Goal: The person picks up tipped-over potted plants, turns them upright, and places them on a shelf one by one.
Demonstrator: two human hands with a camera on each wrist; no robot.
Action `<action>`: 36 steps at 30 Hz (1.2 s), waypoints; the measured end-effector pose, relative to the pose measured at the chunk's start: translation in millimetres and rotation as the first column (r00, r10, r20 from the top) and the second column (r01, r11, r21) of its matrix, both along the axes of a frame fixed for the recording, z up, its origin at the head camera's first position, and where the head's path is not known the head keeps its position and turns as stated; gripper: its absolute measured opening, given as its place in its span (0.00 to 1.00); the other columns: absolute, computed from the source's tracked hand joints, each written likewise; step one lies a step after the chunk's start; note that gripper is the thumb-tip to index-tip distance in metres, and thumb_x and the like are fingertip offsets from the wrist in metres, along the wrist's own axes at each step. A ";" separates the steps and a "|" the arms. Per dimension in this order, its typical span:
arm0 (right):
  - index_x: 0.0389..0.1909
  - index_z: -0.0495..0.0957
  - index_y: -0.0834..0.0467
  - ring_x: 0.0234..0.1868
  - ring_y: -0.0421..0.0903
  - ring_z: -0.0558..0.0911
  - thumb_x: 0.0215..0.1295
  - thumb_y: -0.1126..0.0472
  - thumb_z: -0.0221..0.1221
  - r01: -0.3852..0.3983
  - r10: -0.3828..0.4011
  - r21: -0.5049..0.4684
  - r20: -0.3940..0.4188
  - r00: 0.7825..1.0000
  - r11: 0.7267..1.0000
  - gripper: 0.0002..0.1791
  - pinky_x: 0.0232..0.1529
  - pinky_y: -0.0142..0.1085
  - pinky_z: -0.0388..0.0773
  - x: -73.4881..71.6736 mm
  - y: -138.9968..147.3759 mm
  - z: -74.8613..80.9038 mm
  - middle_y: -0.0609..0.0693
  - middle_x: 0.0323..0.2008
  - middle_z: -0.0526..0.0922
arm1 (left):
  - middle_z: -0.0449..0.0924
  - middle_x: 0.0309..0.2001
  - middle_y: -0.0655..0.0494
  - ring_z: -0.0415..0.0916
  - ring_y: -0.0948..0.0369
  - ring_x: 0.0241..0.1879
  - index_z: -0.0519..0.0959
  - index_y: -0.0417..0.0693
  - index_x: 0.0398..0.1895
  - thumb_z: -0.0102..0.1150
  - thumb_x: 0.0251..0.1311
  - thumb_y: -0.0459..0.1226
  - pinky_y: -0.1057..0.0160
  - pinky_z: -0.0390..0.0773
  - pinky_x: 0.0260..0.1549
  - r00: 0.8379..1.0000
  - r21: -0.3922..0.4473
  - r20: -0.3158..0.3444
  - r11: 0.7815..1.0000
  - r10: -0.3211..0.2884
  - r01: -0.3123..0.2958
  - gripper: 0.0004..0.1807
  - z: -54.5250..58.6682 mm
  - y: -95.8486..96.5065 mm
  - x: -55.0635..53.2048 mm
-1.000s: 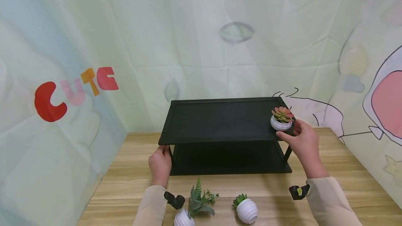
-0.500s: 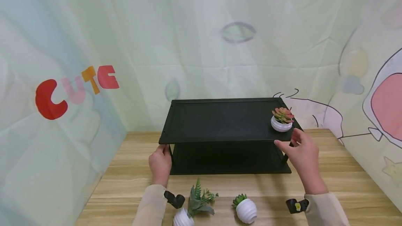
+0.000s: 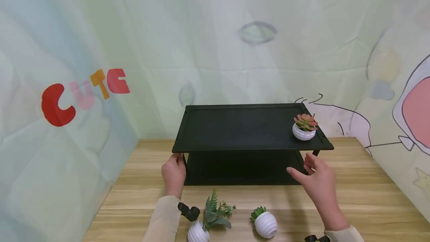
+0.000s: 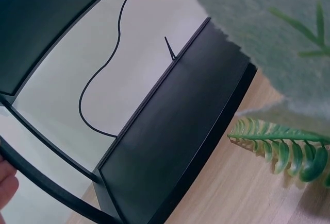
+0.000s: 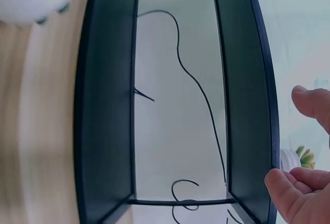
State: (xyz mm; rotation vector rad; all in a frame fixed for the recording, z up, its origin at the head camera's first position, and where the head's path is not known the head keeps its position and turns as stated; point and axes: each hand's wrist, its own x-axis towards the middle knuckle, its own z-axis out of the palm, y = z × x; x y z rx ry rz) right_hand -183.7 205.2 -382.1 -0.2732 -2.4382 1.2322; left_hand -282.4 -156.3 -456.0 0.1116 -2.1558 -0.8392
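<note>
A black two-tier shelf stands on the wooden table. My left hand grips its left post just under the top board; in the left wrist view only its fingers show at the frame's edge. A reddish-green succulent in a white ribbed pot sits upright on the top board, at the right end. My right hand is in front of the shelf's right side, below that pot, with thumb and fingers apart and nothing between them. The right wrist view shows the pot partly behind the fingers.
On the table before the shelf lie a white pot with fern-like leaves and a white ribbed pot with a small green succulent, both tipped over. Behind the shelf hangs a printed cloth backdrop. Wooden tabletop shows around the shelf.
My right hand has let go of the reddish succulent's pot and drawn down, toward me, off the top board. The pot stays on the shelf. My left hand keeps its place.
</note>
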 end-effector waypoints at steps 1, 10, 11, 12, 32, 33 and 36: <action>0.58 0.67 0.70 0.52 0.60 0.76 0.45 0.56 0.72 -0.003 0.003 -0.004 -0.001 1.000 1.000 0.41 0.49 0.43 0.72 1.8 -1.8 -1.6 0.67 0.54 0.73 | 0.81 0.22 0.39 0.76 0.43 0.19 0.80 0.35 0.25 0.57 0.58 0.31 0.47 0.71 0.20 1.000 0.002 0.002 1.000 0.000 0.000 0.07 0.0 0.1 0.2; 0.57 0.68 0.70 0.51 0.59 0.77 0.45 0.56 0.71 -0.045 0.046 -0.017 0.049 0.998 0.999 0.40 0.50 0.42 0.73 19.6 -18.5 -12.3 0.67 0.53 0.74 | 0.81 0.23 0.39 0.77 0.43 0.20 0.80 0.35 0.26 0.57 0.59 0.32 0.48 0.71 0.21 0.999 0.022 0.035 1.000 0.001 -0.001 0.08 -1.3 0.3 0.6; 0.58 0.67 0.70 0.52 0.59 0.77 0.46 0.56 0.71 -0.048 0.050 -0.024 0.063 0.997 0.999 0.40 0.50 0.42 0.73 21.6 -20.3 -13.6 0.67 0.54 0.74 | 0.81 0.23 0.39 0.77 0.43 0.20 0.80 0.35 0.26 0.57 0.59 0.32 0.48 0.71 0.21 0.999 0.022 0.038 1.000 0.002 -0.003 0.08 -1.7 0.2 0.7; 0.58 0.67 0.69 0.52 0.58 0.76 0.46 0.56 0.71 -0.048 0.050 -0.032 0.078 0.996 0.998 0.39 0.50 0.41 0.73 23.3 -22.2 -15.3 0.66 0.54 0.73 | 0.81 0.23 0.39 0.77 0.43 0.20 0.80 0.35 0.26 0.57 0.59 0.32 0.48 0.71 0.21 0.999 0.025 0.041 1.000 0.002 -0.003 0.08 -2.0 0.1 0.8; 0.58 0.65 0.71 0.54 0.62 0.74 0.42 0.50 0.72 -0.035 0.082 -0.152 0.314 0.946 0.988 0.46 0.48 0.42 0.75 47.0 -60.8 -65.4 0.69 0.54 0.72 | 0.82 0.25 0.39 0.77 0.44 0.21 0.81 0.35 0.28 0.56 0.60 0.33 0.48 0.73 0.22 0.998 0.053 0.056 0.999 -0.013 0.010 0.09 -0.4 0.0 0.8; 0.58 0.66 0.72 0.53 0.62 0.74 0.42 0.51 0.72 -0.040 0.085 -0.145 0.321 0.943 0.989 0.46 0.48 0.42 0.75 47.8 -62.2 -67.3 0.69 0.53 0.72 | 0.82 0.25 0.39 0.77 0.44 0.21 0.81 0.35 0.28 0.56 0.60 0.33 0.48 0.73 0.22 0.998 0.052 0.055 0.999 -0.012 0.009 0.09 -0.5 0.0 0.7; 0.57 0.66 0.72 0.51 0.61 0.76 0.42 0.50 0.72 -0.052 0.083 -0.100 0.346 0.934 0.994 0.45 0.47 0.44 0.75 50.2 -66.2 -72.4 0.68 0.51 0.74 | 0.81 0.24 0.39 0.77 0.44 0.20 0.81 0.35 0.28 0.56 0.60 0.33 0.48 0.72 0.22 0.999 0.049 0.050 0.999 -0.010 0.008 0.09 0.0 0.3 0.0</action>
